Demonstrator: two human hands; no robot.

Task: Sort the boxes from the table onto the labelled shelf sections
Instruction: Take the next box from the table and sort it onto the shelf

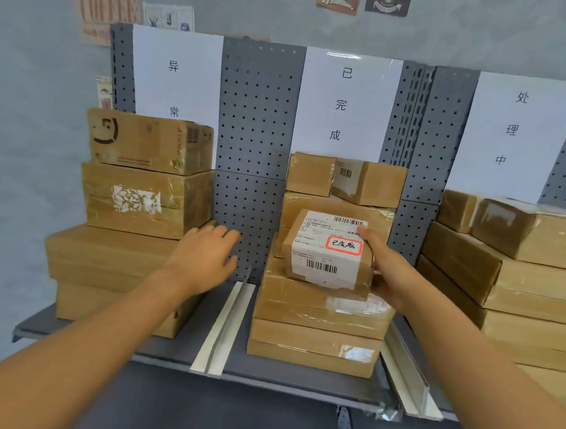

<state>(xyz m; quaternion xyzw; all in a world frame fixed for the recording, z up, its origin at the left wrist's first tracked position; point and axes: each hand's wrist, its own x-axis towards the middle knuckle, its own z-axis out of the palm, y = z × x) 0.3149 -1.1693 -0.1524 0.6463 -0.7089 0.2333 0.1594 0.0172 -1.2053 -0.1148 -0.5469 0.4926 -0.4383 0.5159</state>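
Grey pegboard shelf (238, 362), three signed sections. Item: small box (331, 251) stickered 已完成, gripped by our right hand (388, 272), resting tilted on the middle stack (318, 317) under the 已完成 sign (344, 104). Left hand (205, 255) relaxed, empty. We judge: set flat, square, then release.

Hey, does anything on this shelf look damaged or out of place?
One thing: the second box in the left stack has a shipping label torn off, leaving ragged white scraps. The right hand holds the small box tilted, not yet set down.
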